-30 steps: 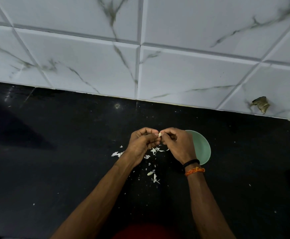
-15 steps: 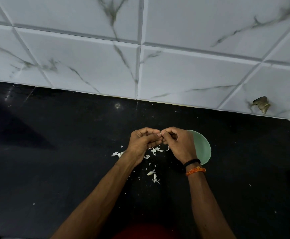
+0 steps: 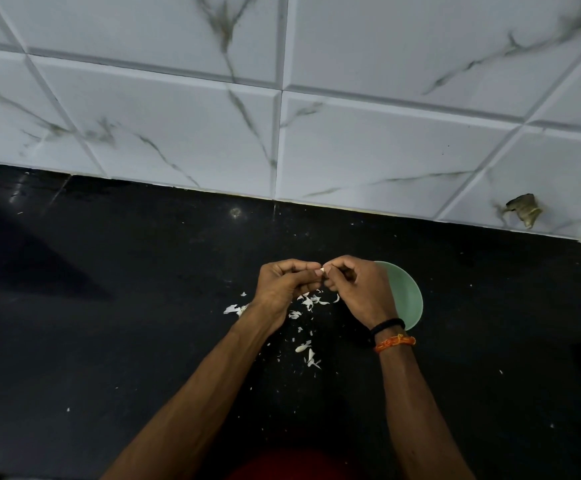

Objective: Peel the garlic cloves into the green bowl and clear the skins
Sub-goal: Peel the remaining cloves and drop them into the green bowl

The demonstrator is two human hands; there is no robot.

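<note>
Both hands raised together over the black stone countertop (image 3: 109,341), just in front of the white marble-veined wall tiles (image 3: 185,133). Left hand (image 3: 284,284) and right hand (image 3: 355,289) meet at the fingertips, fingers curled, pinching a small pale garlic clove (image 3: 322,270) between them. Only a sliver of the clove shows; whether skin is still on it cannot be told at this size.

Change over the last second: very little. A second ago a slightly larger pale bit of clove showed between the fingertips; now the thumbs have closed in and less of it is visible. Hands have not shifted from their spot, and the scatter below looks the same. Reads as mid-peel on one clove, nails working at the skin, nothing dropped yet.

Round pale green bowl (image 3: 405,296) sits on the counter just right of and partly behind the right hand; its contents are hidden by the hand and the angle. Thin white garlic skins (image 3: 308,301) lie loose on the counter beneath and nearer than the hands, a second small cluster toward the body.

Right wrist carries a black band (image 3: 387,325) and an orange thread bracelet (image 3: 394,342).

Judgement: peeling in hand; skin clearing not yet begun.
</note>
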